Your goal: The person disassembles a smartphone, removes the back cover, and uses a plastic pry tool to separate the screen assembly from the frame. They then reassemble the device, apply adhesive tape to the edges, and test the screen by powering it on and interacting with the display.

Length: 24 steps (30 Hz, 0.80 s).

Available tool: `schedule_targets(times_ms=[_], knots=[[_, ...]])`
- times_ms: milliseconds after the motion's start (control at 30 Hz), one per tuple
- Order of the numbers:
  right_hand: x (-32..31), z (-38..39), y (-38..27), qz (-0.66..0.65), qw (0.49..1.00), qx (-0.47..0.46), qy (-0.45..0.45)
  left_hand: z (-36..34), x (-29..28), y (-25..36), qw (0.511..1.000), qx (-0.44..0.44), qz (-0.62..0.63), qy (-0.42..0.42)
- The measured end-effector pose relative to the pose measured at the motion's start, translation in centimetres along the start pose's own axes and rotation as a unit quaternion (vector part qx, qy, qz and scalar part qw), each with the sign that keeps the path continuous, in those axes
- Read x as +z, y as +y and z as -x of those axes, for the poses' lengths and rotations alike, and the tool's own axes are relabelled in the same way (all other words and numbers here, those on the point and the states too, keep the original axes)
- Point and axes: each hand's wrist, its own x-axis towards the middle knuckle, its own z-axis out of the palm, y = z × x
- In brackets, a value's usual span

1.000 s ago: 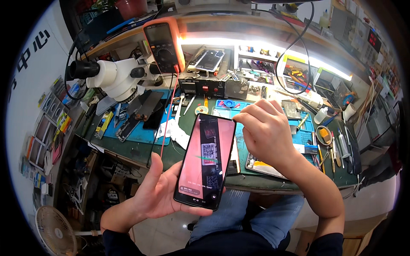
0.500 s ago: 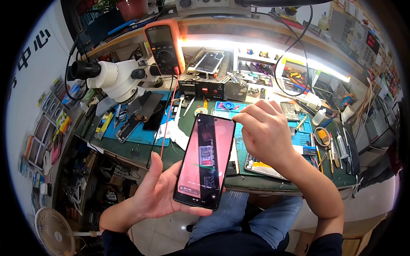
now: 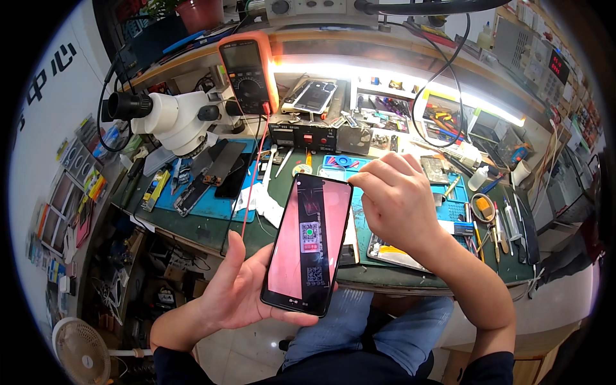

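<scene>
My left hand (image 3: 247,289) cradles a black smartphone (image 3: 289,256) from below, thumb raised along its left side and fingers under the lower end. On its lit screen a dark strip with square codes shows against pink, with a green dot over one code. My right hand (image 3: 401,199) is closed at the phone's upper right corner, fingertips pinched together at the edge. What they grip, if anything, is hidden behind the phone and the fingers.
Behind the phone a green bench mat (image 3: 253,240) carries a white microscope (image 3: 170,122), an orange multimeter (image 3: 247,74) with a red lead, and a blue mat (image 3: 199,170) with phone parts. An opened tablet-like device (image 3: 391,253) lies under my right forearm. Brushes and syringes (image 3: 512,218) stand right.
A green dot has appeared over the upper code on the phone's screen, and the text lines near the screen's bottom have gone. Both hands have hardly moved.
</scene>
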Motion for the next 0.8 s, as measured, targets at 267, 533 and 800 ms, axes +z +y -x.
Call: schedule_targets(times_ms=[267, 533, 800], knots=[[0.3, -0.4, -0.4, 0.012, 1.0, 0.009, 0.016, -1.8, -2.9, -1.5, 0.999, 0.048, -0.001, 0.016], [-1.2, 0.5, 0.9, 0.048, 0.998, 0.044, 0.023, -6.9, -9.6, -2.6, 0.969, 0.223, 0.072, 0.075], [-7.0, 9.4, 4.0, 0.049, 0.982, 0.157, -0.097, -7.9, -14.2, -4.8, 0.955, 0.273, 0.117, 0.026]])
